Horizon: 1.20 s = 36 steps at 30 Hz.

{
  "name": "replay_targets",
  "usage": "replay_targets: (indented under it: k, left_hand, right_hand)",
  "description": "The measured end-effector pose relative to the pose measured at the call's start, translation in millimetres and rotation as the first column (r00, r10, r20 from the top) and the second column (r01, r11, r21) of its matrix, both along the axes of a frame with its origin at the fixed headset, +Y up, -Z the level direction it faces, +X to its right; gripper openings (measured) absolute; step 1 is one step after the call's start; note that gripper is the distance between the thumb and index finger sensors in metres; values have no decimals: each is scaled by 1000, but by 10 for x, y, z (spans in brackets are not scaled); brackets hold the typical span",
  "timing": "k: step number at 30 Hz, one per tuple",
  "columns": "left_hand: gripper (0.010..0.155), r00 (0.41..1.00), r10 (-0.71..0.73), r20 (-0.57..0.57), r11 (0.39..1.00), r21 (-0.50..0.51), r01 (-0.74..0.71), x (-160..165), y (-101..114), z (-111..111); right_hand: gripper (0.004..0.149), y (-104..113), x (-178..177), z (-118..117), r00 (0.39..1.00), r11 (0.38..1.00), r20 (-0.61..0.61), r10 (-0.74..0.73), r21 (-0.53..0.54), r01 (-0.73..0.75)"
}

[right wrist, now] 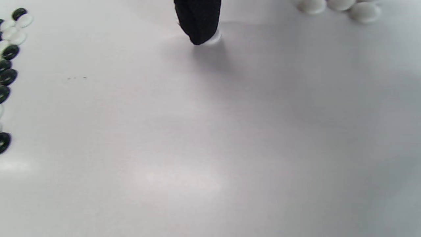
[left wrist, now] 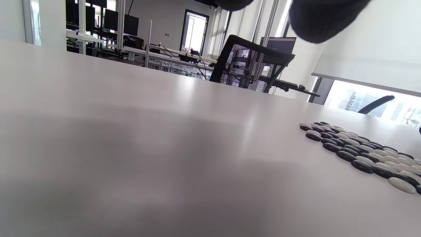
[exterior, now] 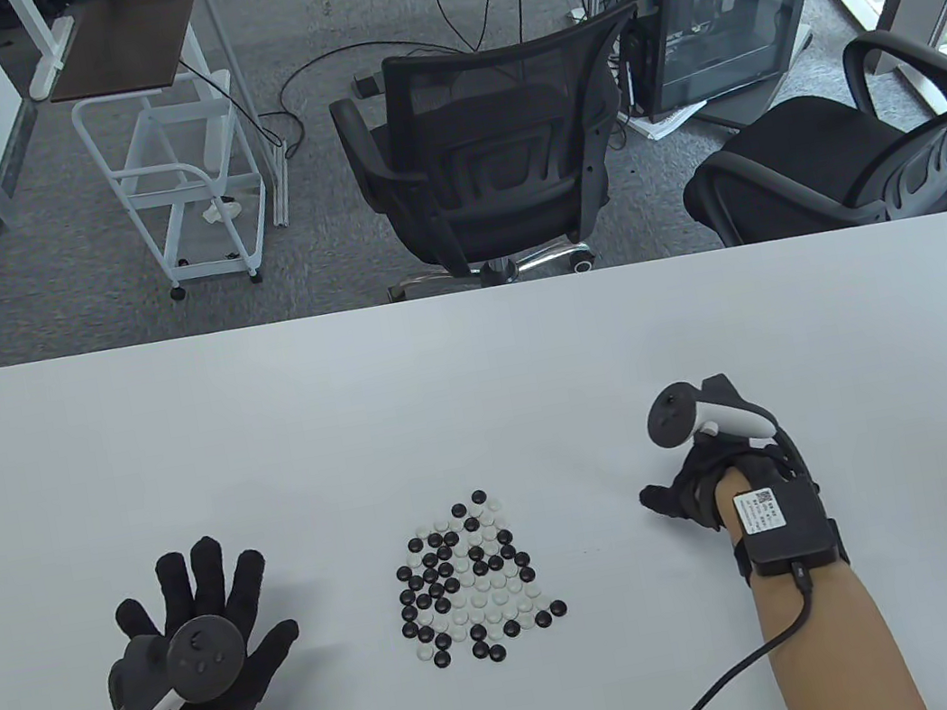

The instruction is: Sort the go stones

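A mixed pile of black and white Go stones [exterior: 467, 580] lies in the middle of the white table [exterior: 477, 373]. It also shows in the left wrist view as Go stones [left wrist: 361, 154] and at the left edge of the right wrist view as Go stones [right wrist: 8, 59]. My left hand [exterior: 200, 623] lies flat to the left of the pile, fingers spread, holding nothing. My right hand [exterior: 699, 494] is to the right of the pile. One of its fingertips [right wrist: 199, 19] rests on a single white stone [right wrist: 213, 39]. A few white stones [right wrist: 338, 6] lie apart beside it.
Two black office chairs [exterior: 494, 159] stand beyond the table's far edge, with a white trolley [exterior: 180, 196] and a computer case [exterior: 724, 8] behind them. A cable [exterior: 732, 676] runs from my right forearm across the table.
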<state>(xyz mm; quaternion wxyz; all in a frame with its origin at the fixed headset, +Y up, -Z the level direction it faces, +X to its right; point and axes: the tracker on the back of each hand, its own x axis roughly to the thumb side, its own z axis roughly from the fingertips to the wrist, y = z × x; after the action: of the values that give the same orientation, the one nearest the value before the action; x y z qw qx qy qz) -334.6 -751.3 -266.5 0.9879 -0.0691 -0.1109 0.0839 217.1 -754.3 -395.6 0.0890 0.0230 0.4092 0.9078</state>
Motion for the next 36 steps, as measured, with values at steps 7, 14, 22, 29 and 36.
replay_targets:
  k: [7, 14, 22, 29, 36]
  left_hand:
    - [82, 1000, -5, -5, 1000, -8, 5, 6, -8, -1]
    - [82, 1000, -18, -1, 1000, -15, 18, 39, -22, -10]
    - [82, 1000, -12, -1, 1000, -16, 12, 44, -24, -14]
    - [82, 1000, -7, -8, 1000, -23, 7, 32, -23, -17]
    - [82, 1000, -12, -2, 1000, -18, 12, 37, -20, -17]
  right_hand:
    - [66, 3, 457, 84, 991, 999, 125, 49, 8, -50]
    - [66, -15, 598, 94, 984, 997, 174, 45, 52, -55]
    - [69, 65, 507, 62, 987, 996, 163, 9, 88, -24]
    - [67, 226, -259, 68, 987, 991, -130, -89, 86, 101]
    - [66, 192, -1109, 258, 906, 984, -392, -159, 11, 177]
